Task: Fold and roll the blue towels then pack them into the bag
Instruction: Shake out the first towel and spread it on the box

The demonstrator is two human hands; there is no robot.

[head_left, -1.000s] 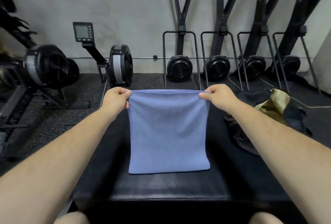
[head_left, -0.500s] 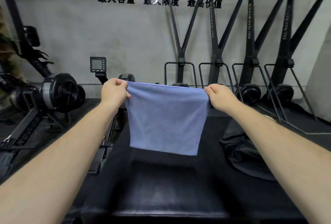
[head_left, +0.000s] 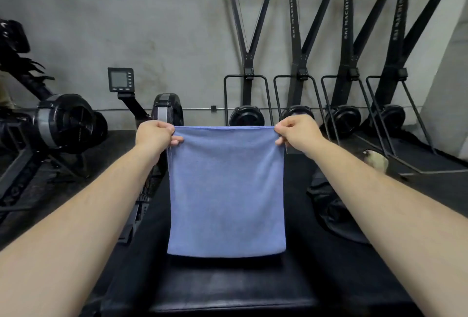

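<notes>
Left hand, right hand each pinch one blue towel corner; one bag.

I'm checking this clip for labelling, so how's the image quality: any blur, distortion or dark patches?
Head view: the blue towel and both hands, left hand and right hand, are fairly sharp; wide-angle distortion splays the forearms and bends the ski machines; the black bench and bag sink into shadow, detail lost.

Black bag beside bench, right.
</notes>
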